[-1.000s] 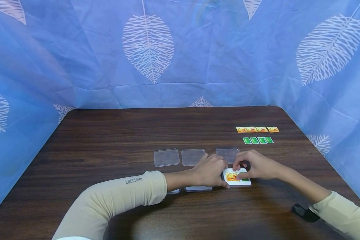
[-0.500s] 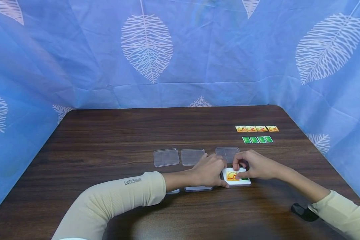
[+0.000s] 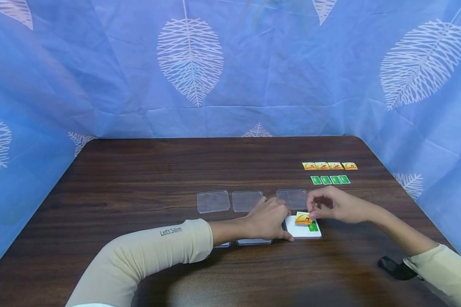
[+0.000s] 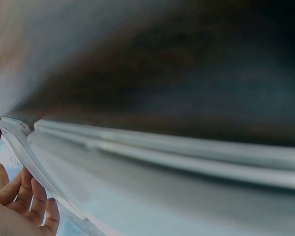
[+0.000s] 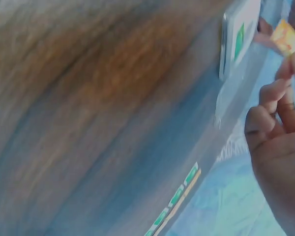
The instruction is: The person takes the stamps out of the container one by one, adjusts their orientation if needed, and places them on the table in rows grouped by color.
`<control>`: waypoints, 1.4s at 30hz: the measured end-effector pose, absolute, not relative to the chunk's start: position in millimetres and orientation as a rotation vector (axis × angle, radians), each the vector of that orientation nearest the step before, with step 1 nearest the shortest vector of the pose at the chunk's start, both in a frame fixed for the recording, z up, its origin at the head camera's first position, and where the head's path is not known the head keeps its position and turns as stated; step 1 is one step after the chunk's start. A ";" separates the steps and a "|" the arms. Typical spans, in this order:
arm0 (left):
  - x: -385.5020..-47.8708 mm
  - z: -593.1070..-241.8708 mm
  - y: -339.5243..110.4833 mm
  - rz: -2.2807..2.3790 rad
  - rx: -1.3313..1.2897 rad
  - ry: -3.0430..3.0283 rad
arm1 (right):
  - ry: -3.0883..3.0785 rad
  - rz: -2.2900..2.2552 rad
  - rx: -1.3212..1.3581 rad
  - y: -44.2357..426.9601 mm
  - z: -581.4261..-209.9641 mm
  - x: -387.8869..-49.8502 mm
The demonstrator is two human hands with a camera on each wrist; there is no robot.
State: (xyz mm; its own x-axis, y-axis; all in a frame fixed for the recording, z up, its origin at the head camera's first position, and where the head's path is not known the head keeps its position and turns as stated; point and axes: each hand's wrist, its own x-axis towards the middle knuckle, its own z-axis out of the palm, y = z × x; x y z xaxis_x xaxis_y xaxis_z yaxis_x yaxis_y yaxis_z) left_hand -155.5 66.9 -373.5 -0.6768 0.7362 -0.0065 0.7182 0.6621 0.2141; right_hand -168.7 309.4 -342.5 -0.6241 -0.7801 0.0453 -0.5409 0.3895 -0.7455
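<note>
My right hand (image 3: pixel 339 205) pinches a small orange-and-yellow picture card (image 3: pixel 303 219) by its right edge. The card is tilted, raised above a shallow clear plastic case (image 3: pixel 297 232) with a white inside. A green card (image 3: pixel 313 226) lies in that case at its right side. My left hand (image 3: pixel 267 217) grips the case's left side, thumb at the near edge and fingers toward the far edge. The right wrist view shows the orange card (image 5: pixel 284 38) between thumb and fingertip, apart from the case (image 5: pixel 229 46). The left wrist view is blurred.
Several orange cards (image 3: pixel 322 166) lie in a row at the back right, with several green cards (image 3: pixel 330 180) before them. Three clear lids (image 3: pixel 213 201) lie in a row behind the hands. More white-filled cases (image 3: pixel 254 241) sit partly hidden under my left forearm.
My right hand has lifted the orange card off the white inside of the case and moved slightly right and back, baring the green card. My left hand stays in place.
</note>
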 end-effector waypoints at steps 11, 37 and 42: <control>-155.9 -373.6 64.9 0.328 1.226 2.761 | 2.250 -1.259 -1.144 339.5 -337.8 -180.6; -156.2 -373.4 64.0 0.326 1.270 2.763 | 2.409 -1.475 -0.785 390.0 -341.8 -199.9; -156.2 -373.5 64.3 0.311 1.272 2.772 | 2.445 -1.470 -0.742 399.6 -342.4 -202.7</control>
